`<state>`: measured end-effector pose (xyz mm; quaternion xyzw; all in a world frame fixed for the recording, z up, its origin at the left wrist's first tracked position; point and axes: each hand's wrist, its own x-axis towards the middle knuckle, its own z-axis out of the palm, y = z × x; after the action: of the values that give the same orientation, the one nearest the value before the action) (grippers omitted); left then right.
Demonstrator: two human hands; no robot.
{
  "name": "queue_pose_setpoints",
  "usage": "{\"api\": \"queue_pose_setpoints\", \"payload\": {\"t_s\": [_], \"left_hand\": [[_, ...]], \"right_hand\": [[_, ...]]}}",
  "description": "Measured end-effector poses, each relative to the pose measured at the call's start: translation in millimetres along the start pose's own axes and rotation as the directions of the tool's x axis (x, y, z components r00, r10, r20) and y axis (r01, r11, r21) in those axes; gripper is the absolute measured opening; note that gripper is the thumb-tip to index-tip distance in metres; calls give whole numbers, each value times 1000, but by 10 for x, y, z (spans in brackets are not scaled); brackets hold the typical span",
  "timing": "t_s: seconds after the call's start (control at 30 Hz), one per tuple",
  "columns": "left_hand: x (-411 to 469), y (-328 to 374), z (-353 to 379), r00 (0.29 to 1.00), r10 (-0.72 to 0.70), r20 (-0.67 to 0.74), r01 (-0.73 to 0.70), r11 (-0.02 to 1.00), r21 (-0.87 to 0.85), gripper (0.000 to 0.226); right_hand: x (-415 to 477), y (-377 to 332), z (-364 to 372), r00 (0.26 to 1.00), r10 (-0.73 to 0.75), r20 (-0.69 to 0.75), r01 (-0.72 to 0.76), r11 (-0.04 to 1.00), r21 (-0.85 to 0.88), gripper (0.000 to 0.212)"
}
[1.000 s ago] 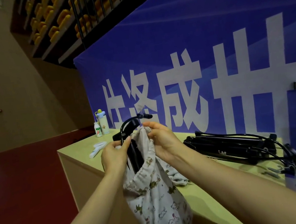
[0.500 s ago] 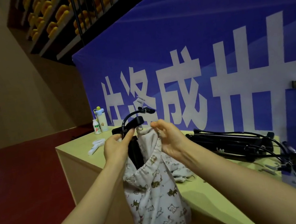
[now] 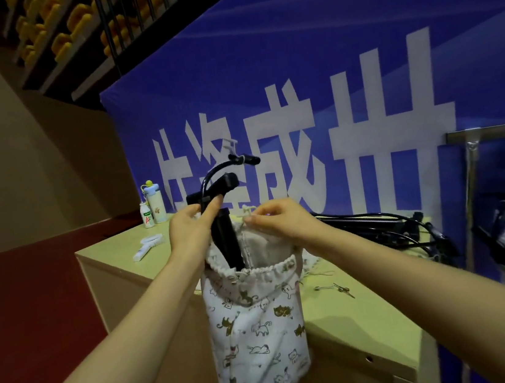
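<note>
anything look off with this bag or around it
The pump sticks far out of the bag, handle and hose above its rim, so it may be too long to fit. Small metal bits lie loose on the table.

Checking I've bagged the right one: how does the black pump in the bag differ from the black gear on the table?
The pump stands upright; the gear lies flat. The pump sits half inside the cat-print bag, which the left hand and right hand hold; the gear is uncovered, untouched. Both are black.
</note>
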<state>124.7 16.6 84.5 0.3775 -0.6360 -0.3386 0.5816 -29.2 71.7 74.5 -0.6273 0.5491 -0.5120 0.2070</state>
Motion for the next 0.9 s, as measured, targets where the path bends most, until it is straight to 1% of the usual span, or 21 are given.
{"api": "queue_pose_setpoints", "payload": {"t_s": [0.1,0.17,0.23,0.33,0.47,0.53,0.6,0.7,0.73,0.8,0.83,0.87,0.9], "left_hand": [[-136,189,150,998,28,47,-26,999,-26,41],[-261,341,273,995,43,87,-39,998,-47,43],[-419,479,405,990,64,122,-57,997,-61,47],[-624,626,644,980,83,180,-68,994,-88,51],[-985,824,1119,950,115,292,-76,987,-141,54],[-1161,927,1385,933,124,338,-65,981,-180,55],[-1320,1018,1637,910,141,389,-59,975,-216,55],[-1537,1106,2041,859,137,494,-8,967,-254,56],[-1605,1122,2181,834,129,537,15,967,-256,52],[-1794,1198,2512,757,117,642,73,962,-262,31],[-1856,1197,2620,734,85,674,124,959,-255,20],[-1923,1224,2752,713,36,700,199,947,-251,15],[-1978,1238,2869,678,-30,735,307,919,-246,16]], "right_hand": [[-134,-116,-163,996,-20,-89,18,1000,-25,25],[-273,-167,-337,983,-33,-178,25,999,-45,24],[-462,-177,-572,968,-2,-250,-4,1000,-23,24],[-765,-158,-957,951,96,-294,-71,993,95,16],[-1168,-90,-1521,906,244,-346,-125,935,333,11],[-1368,-81,-1768,860,307,-407,-141,910,389,12],[-1560,-63,-1994,815,342,-467,-112,884,453,13],[-1810,-7,-2366,760,383,-525,-27,826,563,27],[-1884,9,-2462,740,397,-542,-13,815,579,29],[-2028,46,-2688,698,387,-602,25,827,561,28],[-2052,89,-2745,676,382,-631,33,839,544,24],[-2114,100,-2817,652,377,-658,50,844,534,22],[-2180,148,-2896,639,381,-668,49,846,531,23]]}}
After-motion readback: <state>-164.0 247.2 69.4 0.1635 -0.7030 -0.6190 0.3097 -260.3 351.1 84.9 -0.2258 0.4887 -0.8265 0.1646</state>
